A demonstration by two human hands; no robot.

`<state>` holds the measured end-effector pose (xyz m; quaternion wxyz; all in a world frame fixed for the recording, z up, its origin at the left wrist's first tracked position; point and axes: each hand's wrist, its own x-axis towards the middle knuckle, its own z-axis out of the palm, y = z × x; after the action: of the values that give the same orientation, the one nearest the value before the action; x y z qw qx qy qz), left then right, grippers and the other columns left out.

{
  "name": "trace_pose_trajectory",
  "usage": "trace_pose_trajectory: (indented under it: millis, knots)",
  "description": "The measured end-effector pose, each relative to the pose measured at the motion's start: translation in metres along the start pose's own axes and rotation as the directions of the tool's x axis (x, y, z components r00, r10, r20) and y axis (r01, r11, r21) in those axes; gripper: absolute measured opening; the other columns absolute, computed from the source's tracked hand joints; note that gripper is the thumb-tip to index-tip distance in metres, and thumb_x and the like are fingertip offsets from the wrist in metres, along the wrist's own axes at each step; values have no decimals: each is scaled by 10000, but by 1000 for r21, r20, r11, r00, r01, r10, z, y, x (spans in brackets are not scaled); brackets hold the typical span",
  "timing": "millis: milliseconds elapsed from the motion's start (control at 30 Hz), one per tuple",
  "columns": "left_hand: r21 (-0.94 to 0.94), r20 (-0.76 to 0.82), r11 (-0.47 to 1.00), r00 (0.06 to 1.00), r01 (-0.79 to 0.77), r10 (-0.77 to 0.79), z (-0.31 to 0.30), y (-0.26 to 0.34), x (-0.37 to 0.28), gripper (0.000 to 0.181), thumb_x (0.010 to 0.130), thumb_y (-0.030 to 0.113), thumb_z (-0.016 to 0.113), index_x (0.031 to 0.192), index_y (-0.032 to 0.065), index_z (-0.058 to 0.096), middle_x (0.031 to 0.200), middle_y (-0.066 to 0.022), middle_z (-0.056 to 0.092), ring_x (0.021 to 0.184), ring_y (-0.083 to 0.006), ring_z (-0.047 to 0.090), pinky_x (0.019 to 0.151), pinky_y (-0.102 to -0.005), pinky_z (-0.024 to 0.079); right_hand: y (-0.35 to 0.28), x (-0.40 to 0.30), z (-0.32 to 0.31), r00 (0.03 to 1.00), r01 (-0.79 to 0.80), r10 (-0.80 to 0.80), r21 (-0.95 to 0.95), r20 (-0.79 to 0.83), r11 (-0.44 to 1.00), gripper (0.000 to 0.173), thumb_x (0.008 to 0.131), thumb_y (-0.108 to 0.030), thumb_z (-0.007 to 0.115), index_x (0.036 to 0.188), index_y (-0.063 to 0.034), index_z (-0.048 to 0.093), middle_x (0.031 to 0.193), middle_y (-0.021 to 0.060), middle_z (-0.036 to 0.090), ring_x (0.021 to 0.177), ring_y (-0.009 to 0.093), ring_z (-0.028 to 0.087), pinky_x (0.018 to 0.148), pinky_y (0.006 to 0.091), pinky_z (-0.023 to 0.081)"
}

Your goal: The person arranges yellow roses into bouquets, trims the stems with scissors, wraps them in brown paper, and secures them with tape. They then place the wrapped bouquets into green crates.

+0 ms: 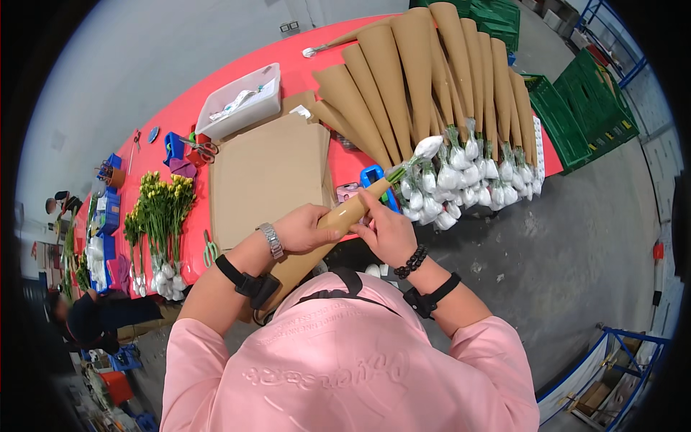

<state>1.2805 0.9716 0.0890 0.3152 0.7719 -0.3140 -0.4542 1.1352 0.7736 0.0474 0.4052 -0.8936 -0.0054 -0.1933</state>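
A bouquet rolled in a brown kraft paper cone [346,214] lies slantwise across the table's front edge. My left hand [309,229] grips the cone around its middle. My right hand [390,227] holds its narrow end, thumb and fingers on opposite sides. Green stems [397,174] poke out of that end and finish in a white wrapped bulb [428,147]. The flowers inside the paper are hidden. Beneath and left of the cone sits a stack of flat kraft paper sheets [264,183]. A blue tape dispenser [372,175] stands just beyond my right hand.
Several finished paper cones [413,59] fan out at the right, white stem ends overhanging the table [237,67]. Yellow flower bunches [162,208], scissors [208,148], green-handled scissors [210,249] and a white plastic bin [240,102] lie leftward. Green crates [594,108] stand right; a co-worker [89,321] is far left.
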Motion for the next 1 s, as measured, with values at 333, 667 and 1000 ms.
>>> trace_pose_trajectory:
  millis: [333,667,1000]
  knots:
    - [862,-55,501,970,-73,236,30,55,-17,563,691,245,861,1175,51,647,1169,-136,698,1058,-329,685,937,-453,537,6,-9,-17,971,30,44,-300,236,954,397,774,-278,828,1129,-168,690,1044,105,680,1022,320,664,892,437,506]
    - [614,-621,788,596,-33,509,22,-1,-89,464,787,158,786,1203,20,635,1224,-157,631,1144,-370,596,1045,-486,457,128,19,-73,849,-333,338,87,-406,939,538,994,-274,651,1445,-22,501,1224,243,695,1143,423,668,940,448,530]
    - [-32,-686,896,642,443,-342,81,-193,-187,476,843,230,786,1226,-15,645,1121,-186,697,964,-318,691,851,-419,566,194,193,-111,843,-402,100,-494,-529,771,447,965,-147,613,1392,-22,568,1247,267,623,1181,444,583,1033,502,471]
